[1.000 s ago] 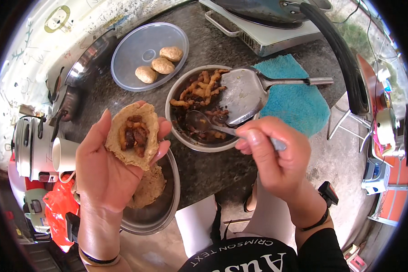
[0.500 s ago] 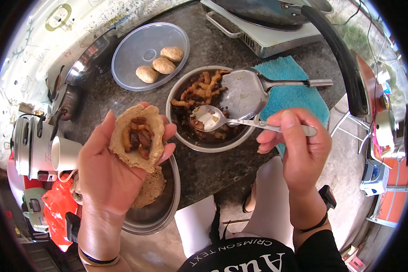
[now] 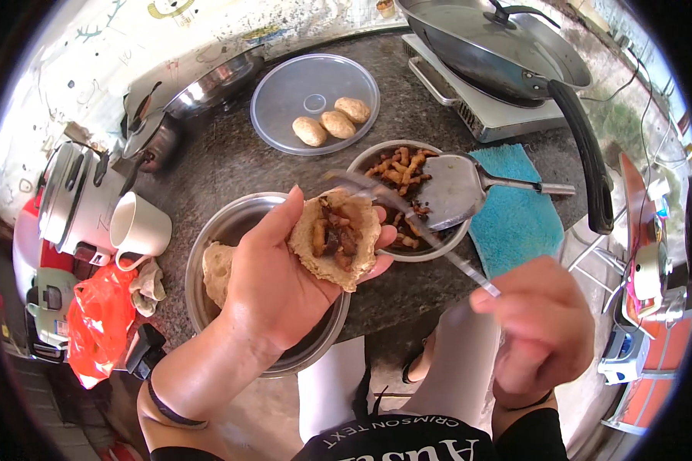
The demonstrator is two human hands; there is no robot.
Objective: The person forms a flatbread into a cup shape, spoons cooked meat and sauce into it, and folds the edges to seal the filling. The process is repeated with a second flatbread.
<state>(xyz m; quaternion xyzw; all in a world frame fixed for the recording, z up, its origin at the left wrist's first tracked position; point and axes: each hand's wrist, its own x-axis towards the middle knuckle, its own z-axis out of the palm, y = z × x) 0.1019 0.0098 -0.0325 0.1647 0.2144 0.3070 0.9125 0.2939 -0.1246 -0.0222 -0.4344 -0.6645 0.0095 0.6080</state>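
My left hand cradles a cup-shaped dough wrapper, its fingers curled round the far side. Brown strips of cooked filling lie in its hollow. Held in my right hand, a metal spoon reaches leftward, its blurred bowl end over the wrapper's far edge. Beyond it a steel bowl contains more brown filling and a wide metal spatula. Under my left hand stands a larger steel basin with a lump of dough inside.
Three shaped dough pieces rest on a translucent lid. A lidded wok sits on a cooker, its long handle jutting nearer. A teal cloth, white mug and red plastic bag are around.
The spoon has moved from the filling bowl to the wrapper's far edge. My view has shifted, so the counter things appear farther right or lower. My left hand still cradles the wrapper.
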